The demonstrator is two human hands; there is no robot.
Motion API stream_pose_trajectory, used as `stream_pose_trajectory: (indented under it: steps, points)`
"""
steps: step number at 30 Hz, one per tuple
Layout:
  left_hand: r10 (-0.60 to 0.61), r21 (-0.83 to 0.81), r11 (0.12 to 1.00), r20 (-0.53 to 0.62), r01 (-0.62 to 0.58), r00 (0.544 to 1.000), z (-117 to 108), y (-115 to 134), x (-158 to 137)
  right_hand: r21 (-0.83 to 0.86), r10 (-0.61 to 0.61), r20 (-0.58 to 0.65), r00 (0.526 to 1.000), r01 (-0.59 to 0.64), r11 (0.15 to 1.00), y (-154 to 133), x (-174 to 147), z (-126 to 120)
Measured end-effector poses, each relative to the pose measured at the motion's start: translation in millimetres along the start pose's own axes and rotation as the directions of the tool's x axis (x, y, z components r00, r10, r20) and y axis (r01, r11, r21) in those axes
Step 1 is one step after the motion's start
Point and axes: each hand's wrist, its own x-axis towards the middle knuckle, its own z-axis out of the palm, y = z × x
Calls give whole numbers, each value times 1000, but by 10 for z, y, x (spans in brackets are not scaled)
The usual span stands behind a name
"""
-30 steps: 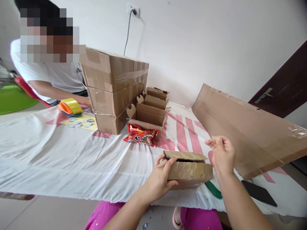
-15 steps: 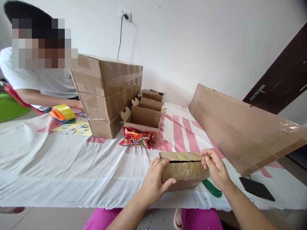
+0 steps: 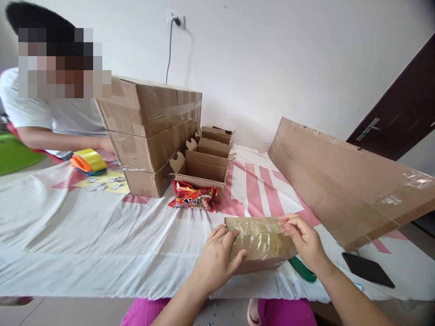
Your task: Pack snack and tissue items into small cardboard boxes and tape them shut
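Observation:
A small cardboard box with clear tape across its top lies on the table's front part. My left hand grips its left end, fingers over the top and thumb along the front. At the box's top right corner, the thumb and fingers of my right hand are pinched together on the edge. The lid flaps lie together under shiny, wrinkled tape. A green handle sticks out beside the box below my right hand; the rest of that tool is hidden.
Stacked taped cartons stand at the left, with several open boxes beside them. In front lies a red food packet. A large cardboard sheet leans at the right, near a black phone-like slab. A person sits far left.
The dark gap between the box's top flaps has closed. My right hand has shifted slightly left onto the corner, while my left hand stays on the left end.

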Motion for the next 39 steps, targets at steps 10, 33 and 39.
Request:
stream_pose_trajectory:
  steps: [10, 33, 39]
  points:
    - [12, -6, 1000, 7, -12, 1000, 19, -8, -19, -102, 194, 421, 886, -166, 981, -67, 306, 246]
    - [-19, -38, 999, 20, 20, 1000, 27, 0, -26, -220, 80, 496, 865, 35, 975, -89, 352, 92]
    - [-23, -45, 999, 17, 24, 1000, 23, -1, -12, -252, -46, 505, 862, 198, 947, -70, 333, 133]
